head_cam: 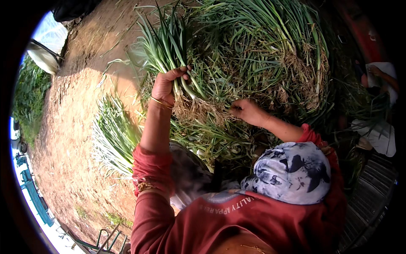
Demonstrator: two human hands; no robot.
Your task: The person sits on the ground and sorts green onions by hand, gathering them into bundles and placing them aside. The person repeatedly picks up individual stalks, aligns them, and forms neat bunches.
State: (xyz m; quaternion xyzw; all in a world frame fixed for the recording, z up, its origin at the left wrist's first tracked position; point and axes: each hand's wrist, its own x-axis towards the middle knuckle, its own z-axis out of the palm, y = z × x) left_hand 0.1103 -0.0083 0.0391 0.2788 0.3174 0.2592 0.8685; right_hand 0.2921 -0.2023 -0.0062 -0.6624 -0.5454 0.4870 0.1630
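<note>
My left hand [171, 81] is closed around the white stalks of a bunch of green onions [173, 47], whose leaves point up the view and whose roots hang towards the middle. At the right end of those roots [203, 109] is my right hand [249, 111], its thumb and fingertips drawn together. Whether it pinches some root strands cannot be made out. Below both hands lies a layer of loose leaves and trimmings [219, 136]. A larger heap of green onions with soiled roots [295, 54] lies at the upper right.
Another bundle of green onions [117, 136] lies on the bare earth [73, 127] left of my left forearm. My patterned knee [291, 173] rises below my right arm. Another person's arm [385, 76] shows at the far right, above a dark slatted crate [368, 197].
</note>
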